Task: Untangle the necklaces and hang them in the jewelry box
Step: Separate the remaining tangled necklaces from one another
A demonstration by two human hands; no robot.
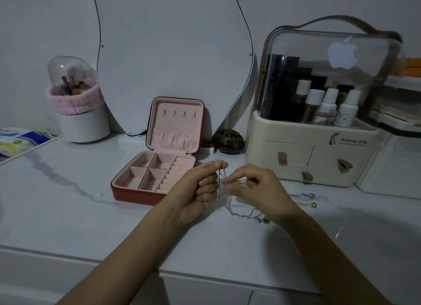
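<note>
A red jewelry box with a pink lining stands open on the white table, its lid upright with small hooks and nothing on them. Just right of the box, my left hand is raised and pinches the top of thin silver necklace chains. My right hand pinches the same chains a little lower. The chains hang in a tangle down to the table, ending in small pendants. Another chain with a gold bead lies on the table to the right.
A cream cosmetics organiser with a clear lid stands at the right. A curved mirror leans behind the box, with a dark round ornament beside it. A brush holder sits at the back left. The table's front edge runs below my forearms.
</note>
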